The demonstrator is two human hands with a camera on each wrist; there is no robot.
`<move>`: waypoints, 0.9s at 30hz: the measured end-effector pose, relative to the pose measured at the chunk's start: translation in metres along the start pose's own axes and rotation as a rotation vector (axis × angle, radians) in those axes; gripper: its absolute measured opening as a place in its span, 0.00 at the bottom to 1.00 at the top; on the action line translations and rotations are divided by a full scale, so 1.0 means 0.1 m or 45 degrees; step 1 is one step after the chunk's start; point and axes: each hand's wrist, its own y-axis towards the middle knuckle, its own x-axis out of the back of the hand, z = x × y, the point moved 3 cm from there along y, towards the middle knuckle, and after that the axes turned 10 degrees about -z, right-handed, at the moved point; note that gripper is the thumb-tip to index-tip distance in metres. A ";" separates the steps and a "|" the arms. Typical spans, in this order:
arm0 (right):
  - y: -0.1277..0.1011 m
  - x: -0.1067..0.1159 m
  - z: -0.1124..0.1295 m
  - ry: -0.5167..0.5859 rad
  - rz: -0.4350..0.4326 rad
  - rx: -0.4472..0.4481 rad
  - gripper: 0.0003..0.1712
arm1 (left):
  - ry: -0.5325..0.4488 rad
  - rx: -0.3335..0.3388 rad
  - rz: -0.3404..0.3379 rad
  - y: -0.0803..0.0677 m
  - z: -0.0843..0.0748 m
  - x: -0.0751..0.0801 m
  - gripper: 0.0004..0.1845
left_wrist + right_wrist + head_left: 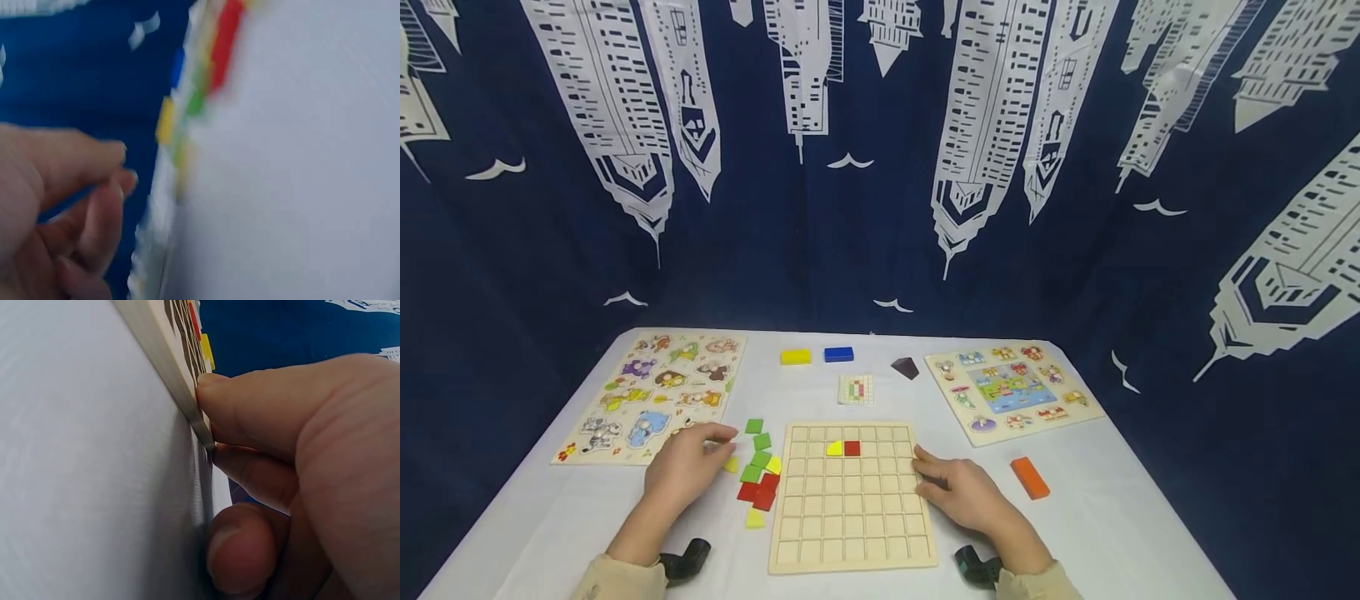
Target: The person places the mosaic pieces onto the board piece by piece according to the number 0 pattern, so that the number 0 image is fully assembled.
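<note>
Seemingly at the picking step, your left hand [687, 463], loosely curled around nothing visible, is beside the loose tiles [762, 442] by the wooden grid board [854, 505]'s left edge; your relaxed right hand [964, 493] touches its right. Next likely needs a single-tile pinch.

**Grid [853, 505] at the hub, all points busy**

Two tiles [852, 448] sit in neighbouring cells up near the grid's twelve! Loose tiles [750, 473] crowd nine to ten, the left hand [688, 467] just outside them. Over at three, the right hand [961, 492] is on the rim, a block [1030, 478] beyond it. Twelve has the card [856, 389], with two more blocks [838, 354] behind and a pyramid [906, 367] towards one. Puzzles [1015, 387]? One at ten, one at two!
</note>
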 end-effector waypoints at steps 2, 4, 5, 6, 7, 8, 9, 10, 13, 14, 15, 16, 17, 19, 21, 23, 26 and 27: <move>-0.01 0.00 -0.02 -0.002 0.003 -0.005 0.25 | 0.016 -0.028 0.008 -0.03 0.10 -0.05 0.13; -0.03 -0.01 -0.04 -0.011 0.003 -0.004 0.25 | 0.031 -0.038 0.026 -0.04 0.16 -0.10 0.14; -0.03 0.00 -0.04 -0.012 0.000 0.004 0.24 | 0.044 -0.043 0.039 -0.04 0.18 -0.11 0.14; -0.03 0.00 -0.05 -0.009 -0.004 0.002 0.24 | 0.059 -0.044 0.049 -0.04 0.20 -0.13 0.15; -0.03 0.00 -0.05 -0.006 -0.007 0.004 0.24 | 0.075 -0.037 0.059 -0.04 0.21 -0.13 0.16; -0.03 0.00 -0.05 -0.002 -0.007 0.004 0.24 | 0.088 -0.027 0.071 -0.04 0.22 -0.14 0.16; -0.02 0.00 -0.04 0.002 -0.005 0.004 0.24 | 0.098 -0.015 0.085 -0.03 0.23 -0.14 0.16; -0.02 0.00 -0.04 0.002 -0.003 0.003 0.24 | 0.107 -0.014 0.096 -0.03 0.23 -0.14 0.16; -0.01 -0.01 -0.03 0.009 -0.010 -0.005 0.24 | 0.117 -0.048 0.096 -0.03 0.23 -0.13 0.14; -0.01 -0.01 -0.03 0.010 -0.013 -0.007 0.24 | 0.114 -0.063 0.091 -0.03 0.23 -0.14 0.13; -0.01 -0.01 -0.03 0.014 -0.018 -0.007 0.24 | 0.106 -0.074 0.090 -0.04 0.23 -0.14 0.12; 0.00 -0.02 -0.03 0.019 -0.021 -0.007 0.24 | 0.096 -0.083 0.089 -0.04 0.23 -0.14 0.13; 0.00 -0.02 -0.02 0.024 -0.023 -0.006 0.23 | 0.088 -0.089 0.084 -0.04 0.23 -0.15 0.13; 0.00 -0.03 -0.02 0.032 -0.019 -0.008 0.24 | 0.077 -0.090 0.077 -0.05 0.24 -0.16 0.15; 0.00 -0.03 -0.02 0.030 -0.015 -0.004 0.24 | 0.067 -0.084 0.064 -0.06 0.26 -0.17 0.16; 0.00 -0.03 -0.03 0.026 -0.012 -0.007 0.24 | 0.080 -0.083 0.037 -0.06 0.27 -0.19 0.16; -0.01 -0.01 -0.04 0.022 -0.018 -0.005 0.24 | 0.118 -0.086 -0.005 -0.04 0.26 -0.22 0.16; 0.00 -0.01 -0.04 0.018 -0.022 -0.004 0.24 | 0.135 -0.092 -0.019 -0.03 0.25 -0.23 0.16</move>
